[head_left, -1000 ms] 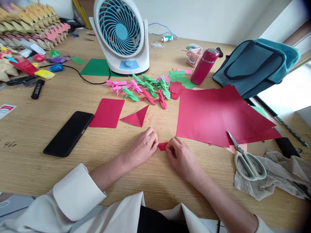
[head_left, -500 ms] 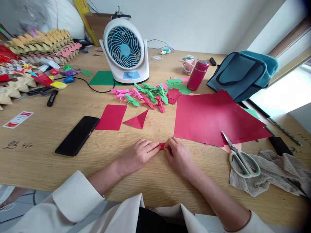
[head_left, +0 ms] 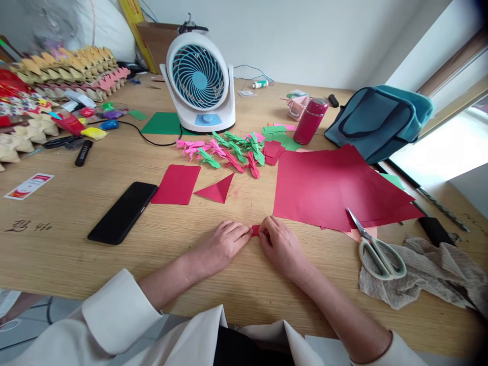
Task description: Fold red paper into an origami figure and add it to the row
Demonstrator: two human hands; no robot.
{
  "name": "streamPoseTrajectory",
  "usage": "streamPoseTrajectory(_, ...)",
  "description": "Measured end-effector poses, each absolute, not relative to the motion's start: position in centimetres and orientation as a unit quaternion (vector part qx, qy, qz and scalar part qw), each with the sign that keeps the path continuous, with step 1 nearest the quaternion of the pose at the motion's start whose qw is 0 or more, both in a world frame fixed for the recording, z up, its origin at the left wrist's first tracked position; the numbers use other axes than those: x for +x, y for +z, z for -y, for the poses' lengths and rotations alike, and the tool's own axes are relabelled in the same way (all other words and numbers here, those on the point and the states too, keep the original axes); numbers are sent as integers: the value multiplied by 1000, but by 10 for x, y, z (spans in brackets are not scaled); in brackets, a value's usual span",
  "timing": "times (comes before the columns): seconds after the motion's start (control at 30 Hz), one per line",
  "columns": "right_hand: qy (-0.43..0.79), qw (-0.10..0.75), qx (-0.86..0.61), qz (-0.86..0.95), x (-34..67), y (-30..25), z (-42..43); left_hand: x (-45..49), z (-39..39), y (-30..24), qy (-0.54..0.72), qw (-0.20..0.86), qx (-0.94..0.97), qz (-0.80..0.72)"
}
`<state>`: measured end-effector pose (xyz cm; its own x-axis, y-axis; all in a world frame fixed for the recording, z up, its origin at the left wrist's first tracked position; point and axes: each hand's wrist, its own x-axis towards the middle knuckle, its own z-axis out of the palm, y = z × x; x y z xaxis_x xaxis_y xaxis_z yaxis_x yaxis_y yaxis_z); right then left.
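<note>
Left hand (head_left: 224, 245) and right hand (head_left: 280, 246) pinch opposite ends of small red paper (head_left: 255, 231), held between the fingertips; uneven pull from either side could skew its crease or tear it.

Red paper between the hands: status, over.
Left hand at one end, right hand at the other. Red paper partly covered. Scissors off right, touching neither.

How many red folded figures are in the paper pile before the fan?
2 visible: one red figure at the front of the pile, another red figure to its right. More may be hidden.
</note>
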<state>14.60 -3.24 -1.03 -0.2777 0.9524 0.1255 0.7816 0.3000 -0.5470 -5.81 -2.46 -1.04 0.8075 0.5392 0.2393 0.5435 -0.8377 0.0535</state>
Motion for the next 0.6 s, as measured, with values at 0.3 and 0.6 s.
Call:
streamPoseTrajectory(0.3, 217, 239, -549, 771, 149, -9, 32, -49, 30, 1, -59, -2, -948, 312)
streamPoseTrajectory(0.6, 225, 249, -547, 767, 149, -11, 33, -43, 46, -21, -100, 51, -939, 325)
